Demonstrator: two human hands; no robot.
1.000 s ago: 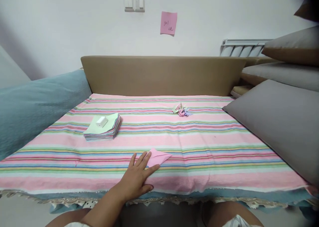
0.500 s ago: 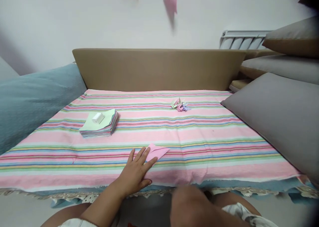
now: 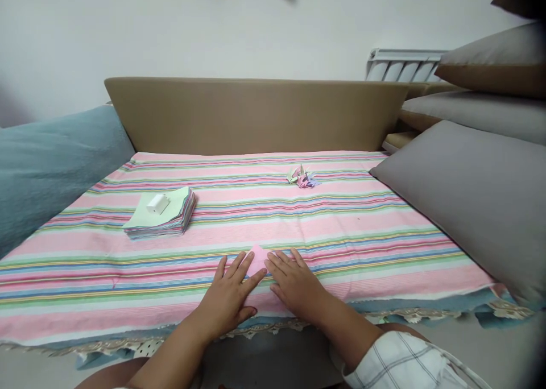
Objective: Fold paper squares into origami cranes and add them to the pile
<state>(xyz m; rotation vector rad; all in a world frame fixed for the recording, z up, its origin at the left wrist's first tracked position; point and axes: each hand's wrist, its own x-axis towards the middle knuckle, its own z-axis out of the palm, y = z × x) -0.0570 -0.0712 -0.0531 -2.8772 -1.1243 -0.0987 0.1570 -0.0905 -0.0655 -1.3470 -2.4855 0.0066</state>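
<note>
A folded piece of pink paper (image 3: 257, 256) lies flat on the striped cloth (image 3: 239, 227), close to the front edge. My left hand (image 3: 230, 289) rests on its left side with the fingers spread. On its right side lies my right hand (image 3: 296, 281), fingers stretched out and covering that corner. Only the middle and the top point of the paper show between the hands. Neither hand grips anything.
At the left stands a stack of coloured paper (image 3: 170, 223) with a white charger plug (image 3: 157, 203) on top. Several small folded paper pieces (image 3: 302, 177) sit farther back. Grey cushions (image 3: 469, 190) border the right, a blue armrest (image 3: 63, 161) the left.
My right hand has come up from below and now lies on the pink paper's right side. My left hand has stayed on the paper. The view has tilted down and shifted slightly.
</note>
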